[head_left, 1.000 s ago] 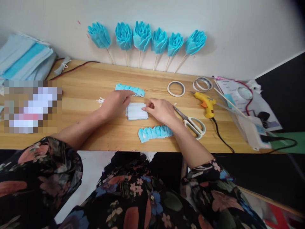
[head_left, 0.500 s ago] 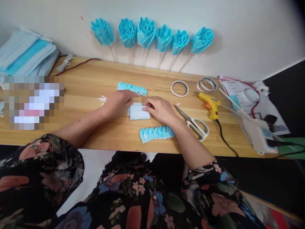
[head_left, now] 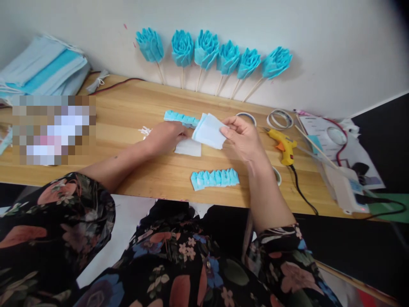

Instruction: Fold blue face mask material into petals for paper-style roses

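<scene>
My right hand (head_left: 244, 137) holds a pale blue square of mask fabric (head_left: 209, 130) lifted above the wooden table (head_left: 128, 115). My left hand (head_left: 166, 136) rests flat on the table, its fingertips on the white sheet (head_left: 189, 148) that stays lying there. A pleated blue strip (head_left: 214, 178) lies near the front edge, below my right hand. Another pleated blue strip (head_left: 180, 118) lies just behind my left hand.
Several blue fabric flowers on sticks (head_left: 207, 47) lean against the wall. A yellow glue gun (head_left: 283, 146), tape rings (head_left: 280, 119), skewers (head_left: 315, 146) and a power strip (head_left: 347, 192) sit at the right. A stack of face masks (head_left: 44, 70) lies far left. Scissors are mostly hidden behind my right wrist.
My right hand has lifted a blue piece off the small stack and raised it. My left hand stays pressing on the sheet left behind. The view has shifted slightly.
</scene>
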`<action>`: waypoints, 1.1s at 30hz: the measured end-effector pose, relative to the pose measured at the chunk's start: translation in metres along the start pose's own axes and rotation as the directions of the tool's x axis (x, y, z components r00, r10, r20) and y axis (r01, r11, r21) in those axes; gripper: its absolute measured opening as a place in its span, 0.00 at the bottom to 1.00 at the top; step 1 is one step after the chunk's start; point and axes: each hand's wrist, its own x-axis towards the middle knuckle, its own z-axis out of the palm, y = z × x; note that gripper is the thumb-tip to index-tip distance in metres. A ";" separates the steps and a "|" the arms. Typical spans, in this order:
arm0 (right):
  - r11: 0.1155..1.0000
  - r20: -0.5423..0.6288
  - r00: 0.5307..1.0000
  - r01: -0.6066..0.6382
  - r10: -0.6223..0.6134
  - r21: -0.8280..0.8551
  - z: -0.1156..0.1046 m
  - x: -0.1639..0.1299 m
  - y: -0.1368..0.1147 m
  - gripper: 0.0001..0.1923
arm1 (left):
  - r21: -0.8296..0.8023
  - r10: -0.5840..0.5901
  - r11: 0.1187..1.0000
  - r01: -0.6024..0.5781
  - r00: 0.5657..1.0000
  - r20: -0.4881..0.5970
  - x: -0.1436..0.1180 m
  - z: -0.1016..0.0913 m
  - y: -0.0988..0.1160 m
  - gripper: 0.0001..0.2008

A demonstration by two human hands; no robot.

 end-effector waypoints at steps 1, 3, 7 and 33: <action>1.000 -0.019 1.000 0.007 -0.007 0.015 -0.001 0.000 0.000 0.24 | 0.001 0.009 1.000 -0.009 1.000 -0.001 0.000 0.001 -0.001 0.15; 0.999 -0.040 0.999 0.033 -0.031 0.036 -0.003 0.000 0.000 0.27 | 0.003 0.009 1.000 -0.009 1.000 0.004 0.000 0.003 -0.003 0.14; 0.994 -0.060 0.998 0.027 -0.020 0.104 -0.003 -0.002 -0.003 0.25 | -0.010 -0.010 1.000 0.010 1.000 0.006 0.000 0.005 -0.003 0.12; 0.969 0.099 0.986 0.149 -0.131 -0.198 0.024 -0.015 -0.006 0.22 | -0.819 0.053 0.565 -0.103 0.995 -0.088 -0.005 0.000 0.010 0.19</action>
